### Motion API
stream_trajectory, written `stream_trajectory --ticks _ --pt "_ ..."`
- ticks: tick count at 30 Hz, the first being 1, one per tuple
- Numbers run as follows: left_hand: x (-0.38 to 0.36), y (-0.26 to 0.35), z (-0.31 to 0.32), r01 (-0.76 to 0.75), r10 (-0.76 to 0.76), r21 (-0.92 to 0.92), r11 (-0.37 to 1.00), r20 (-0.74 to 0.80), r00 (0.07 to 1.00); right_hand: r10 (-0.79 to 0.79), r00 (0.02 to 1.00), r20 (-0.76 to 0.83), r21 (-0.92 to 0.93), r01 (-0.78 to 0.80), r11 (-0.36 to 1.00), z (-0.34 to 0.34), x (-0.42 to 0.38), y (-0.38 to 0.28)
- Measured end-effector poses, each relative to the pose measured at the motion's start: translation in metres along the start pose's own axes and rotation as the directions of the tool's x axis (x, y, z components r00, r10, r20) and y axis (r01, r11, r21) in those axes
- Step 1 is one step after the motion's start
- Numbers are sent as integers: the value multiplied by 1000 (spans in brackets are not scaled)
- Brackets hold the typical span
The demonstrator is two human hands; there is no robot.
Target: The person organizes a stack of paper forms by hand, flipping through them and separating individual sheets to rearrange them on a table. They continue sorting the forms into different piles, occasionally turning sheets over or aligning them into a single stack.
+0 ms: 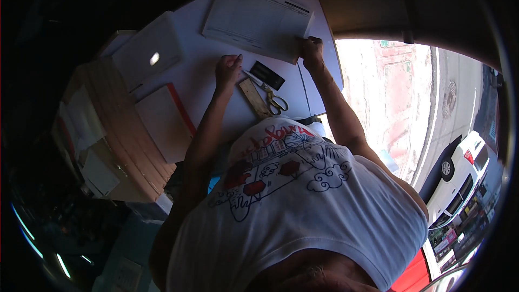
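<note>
My right hand (312,53) pinches the lower right corner of a printed paper form (254,19), which lies at the far side of the table and lifts a little at that corner. My left hand (229,70) hovers near the form's lower edge, its fingers curled together; whether anything is between them is hidden. Just right of my left hand lie a dark rectangular box (267,75) and scissors (276,103) with gold-coloured handles. A flat wooden strip (254,98) rests beside the scissors, close to my body.
A pad with a red edge (165,116) and a pale sheet (146,51) with a bright glare spot lie to the left. Beyond them stands a brown cardboard box (121,124) with papers on it. On the right are the table's edge, pavement and a parked white car (459,178).
</note>
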State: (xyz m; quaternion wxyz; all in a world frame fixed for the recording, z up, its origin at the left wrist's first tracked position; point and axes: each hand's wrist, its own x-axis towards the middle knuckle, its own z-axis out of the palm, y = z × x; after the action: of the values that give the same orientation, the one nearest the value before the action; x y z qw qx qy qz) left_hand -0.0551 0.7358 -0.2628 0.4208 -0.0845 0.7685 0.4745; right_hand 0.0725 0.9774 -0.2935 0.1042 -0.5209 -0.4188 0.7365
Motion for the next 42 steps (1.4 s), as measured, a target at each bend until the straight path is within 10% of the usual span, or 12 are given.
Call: stream_trajectory --ticks 6,9,11,17,20,22,24,27,31,34,38,42 --pt "35 -11 -18 305 -96 -762 571 307 947 -326 913 244 -264 386 884 -2 -9 -13" --pt "35 2 -9 283 109 -860 425 359 927 -543 700 464 -658 683 318 -8 -40 -40" --pt "16 24 11 299 174 -867 399 392 903 -352 895 275 -183 408 894 2 -39 -9" --pt "-13 25 43 113 79 -744 659 217 973 116 984 134 318 -154 936 62 -109 30" --pt "27 -20 19 52 -22 -393 918 78 997 574 690 441 -53 -618 784 45 -125 3" --pt "44 -27 -5 -268 268 -75 961 -2 963 608 615 502 -609 -248 753 9 -112 -22" --pt "23 14 -32 -400 384 46 915 205 900 168 895 414 -788 259 559 1 -93 -44" --pt "15 43 -59 -517 466 11 856 415 781 -385 747 542 -648 663 375 -1 -22 -78" --pt "7 87 -82 -577 400 302 759 484 779 -534 574 620 -513 812 277 32 46 -122" --pt "33 116 -103 -614 382 386 689 526 760 -93 710 698 -559 621 550 39 61 -132" --pt "72 107 -131 -240 285 -165 957 357 890 -249 799 548 -486 546 682 40 72 -81" --pt "92 45 -87 -102 115 -224 969 46 992 -484 811 330 -855 474 210 36 110 -25"
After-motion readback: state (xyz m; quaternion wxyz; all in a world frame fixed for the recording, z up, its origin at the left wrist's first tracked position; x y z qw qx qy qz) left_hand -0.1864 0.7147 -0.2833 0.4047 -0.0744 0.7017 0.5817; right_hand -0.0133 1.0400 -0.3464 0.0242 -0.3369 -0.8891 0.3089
